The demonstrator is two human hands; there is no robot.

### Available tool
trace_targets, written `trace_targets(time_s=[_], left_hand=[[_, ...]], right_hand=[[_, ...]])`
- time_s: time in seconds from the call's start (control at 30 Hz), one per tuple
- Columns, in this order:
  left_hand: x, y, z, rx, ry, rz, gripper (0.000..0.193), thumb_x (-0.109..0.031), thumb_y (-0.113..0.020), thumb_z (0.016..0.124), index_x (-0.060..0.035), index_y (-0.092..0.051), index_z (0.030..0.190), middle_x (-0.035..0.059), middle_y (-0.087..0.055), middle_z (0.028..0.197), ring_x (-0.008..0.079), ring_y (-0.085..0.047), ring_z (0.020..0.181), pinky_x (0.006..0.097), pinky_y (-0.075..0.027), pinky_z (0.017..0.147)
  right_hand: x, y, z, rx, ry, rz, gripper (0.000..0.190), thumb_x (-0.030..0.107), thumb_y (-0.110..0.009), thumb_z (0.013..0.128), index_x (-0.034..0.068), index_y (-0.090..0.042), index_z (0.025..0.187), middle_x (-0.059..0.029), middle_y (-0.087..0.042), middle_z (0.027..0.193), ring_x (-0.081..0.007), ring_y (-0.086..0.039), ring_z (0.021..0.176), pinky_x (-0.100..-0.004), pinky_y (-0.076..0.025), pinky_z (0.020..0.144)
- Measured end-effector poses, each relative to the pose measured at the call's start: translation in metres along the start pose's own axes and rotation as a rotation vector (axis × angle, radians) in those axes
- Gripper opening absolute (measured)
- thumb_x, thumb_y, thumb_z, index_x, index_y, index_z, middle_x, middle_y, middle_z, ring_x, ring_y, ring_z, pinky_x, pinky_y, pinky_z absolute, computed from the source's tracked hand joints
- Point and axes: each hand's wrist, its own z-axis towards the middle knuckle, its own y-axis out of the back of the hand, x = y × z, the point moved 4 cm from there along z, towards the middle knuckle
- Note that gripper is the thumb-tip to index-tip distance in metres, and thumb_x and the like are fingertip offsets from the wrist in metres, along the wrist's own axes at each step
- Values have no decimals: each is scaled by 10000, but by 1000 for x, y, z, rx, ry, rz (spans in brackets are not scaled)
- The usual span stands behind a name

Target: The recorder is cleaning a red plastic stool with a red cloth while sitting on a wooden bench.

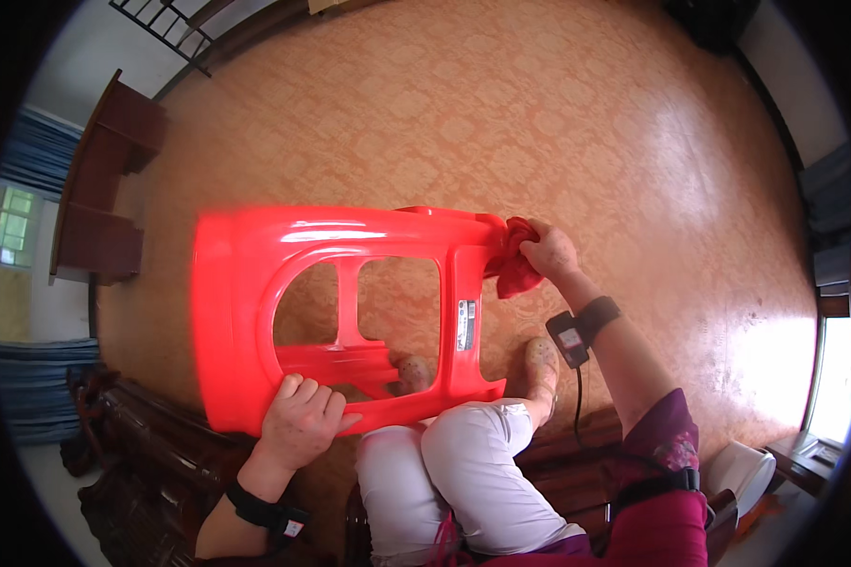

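Observation:
A red plastic stool (230,312) lies on its side in front of me, its seat towards the left and its legs towards the right, the lower edge against my knees. My left hand (303,418) grips the stool's near edge beside the large side opening. In my right hand (552,251) is a bunched red cloth (516,273), held against the far leg end of the stool. A label with writing (466,326) is stuck on the stool's crosspiece. The floor and one foot show through the openings.
I sit on a dark wooden bench (560,461). A brown wooden desk (106,170) is at the upper left, above blue curtains (35,390). A white bucket (741,475) stands at the lower right. The floor (468,127) has a floral pattern.

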Motion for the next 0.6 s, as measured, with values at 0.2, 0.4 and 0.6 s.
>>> trace_targets(time_s=[0.2,0.4,0.6], left_hand=[[-5,3,-6,-2,44,0,361,-375,-672,781,-101,-489,632,50,-473,617,214,-485,650,361,-374,666],[-3,-1,0,0,-12,5,356,-370,-697,756,-104,-494,633,44,-475,615,212,-488,645,354,-370,661],[-4,-1,-11,-5,63,-4,358,-367,-710,737,-101,-495,632,38,-476,614,212,-489,644,355,-375,668]], right_hand=[[101,-26,-30,-195,630,295,359,154,-648,703,83,-586,1049,-134,-577,970,-351,-556,979,-441,-484,830],[260,-25,-75,-374,951,446,429,238,-662,703,145,-588,1116,-130,-519,1156,-331,-470,1089,-473,-399,853],[215,-66,-15,-149,685,214,430,400,-628,775,145,-592,1119,-115,-561,1175,-314,-514,1114,-475,-426,887]])
